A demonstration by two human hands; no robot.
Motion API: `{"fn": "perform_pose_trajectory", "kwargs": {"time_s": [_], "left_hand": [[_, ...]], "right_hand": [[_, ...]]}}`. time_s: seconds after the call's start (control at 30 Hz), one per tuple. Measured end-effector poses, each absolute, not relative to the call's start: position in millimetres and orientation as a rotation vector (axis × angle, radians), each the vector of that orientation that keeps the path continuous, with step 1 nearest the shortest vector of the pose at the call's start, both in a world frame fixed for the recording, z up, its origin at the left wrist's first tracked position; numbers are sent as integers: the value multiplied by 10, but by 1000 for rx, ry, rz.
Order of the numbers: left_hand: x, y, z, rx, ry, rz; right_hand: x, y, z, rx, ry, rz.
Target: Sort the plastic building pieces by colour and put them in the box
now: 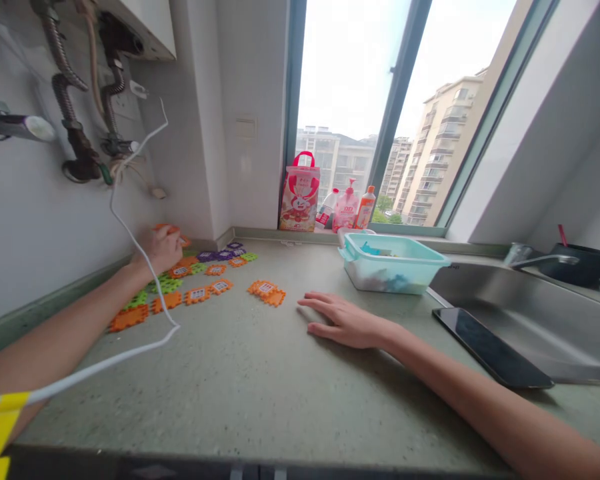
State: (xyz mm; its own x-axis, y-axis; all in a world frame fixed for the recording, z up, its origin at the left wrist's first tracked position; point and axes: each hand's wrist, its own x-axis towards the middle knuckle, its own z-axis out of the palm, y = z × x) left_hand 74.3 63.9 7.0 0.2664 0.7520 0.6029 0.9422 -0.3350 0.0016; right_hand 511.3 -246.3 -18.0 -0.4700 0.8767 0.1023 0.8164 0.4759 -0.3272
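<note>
My left hand (161,253) reaches to the back left corner of the counter, its fingers closed on an orange toothed puzzle piece (184,240). Around and below it lie more flat interlocking pieces: green ones (167,285), purple ones (225,255) and orange ones (197,295), some with a white window pattern. Two overlapping orange pieces (267,291) lie apart, near the middle. To their right my right hand (343,321) rests palm down on the counter, fingers stretched out and holding nothing.
A white cable (130,233) hangs across my left arm. Beyond my right hand stands a turquoise basin (390,270) with things inside. A black phone (490,347) lies by the steel sink (530,300). Bottles (347,210) and a pink bag (300,197) stand on the windowsill.
</note>
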Motion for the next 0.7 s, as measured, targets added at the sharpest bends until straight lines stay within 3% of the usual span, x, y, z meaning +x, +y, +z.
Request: {"fn": "perform_pose_trajectory", "kwargs": {"time_s": [0.2, 0.43, 0.7], "left_hand": [[1430, 7, 327, -2304, -1172, -929], [2396, -1227, -3, -2953, -434, -746], [2431, -1621, -65, -3027, -222, -566]], "right_hand": [[5125, -2459, -184, -1410, -2445, 374], [5209, -2425, -257, -1524, -2339, 434], [5192, -2397, -288, -1461, -2376, 389]]}}
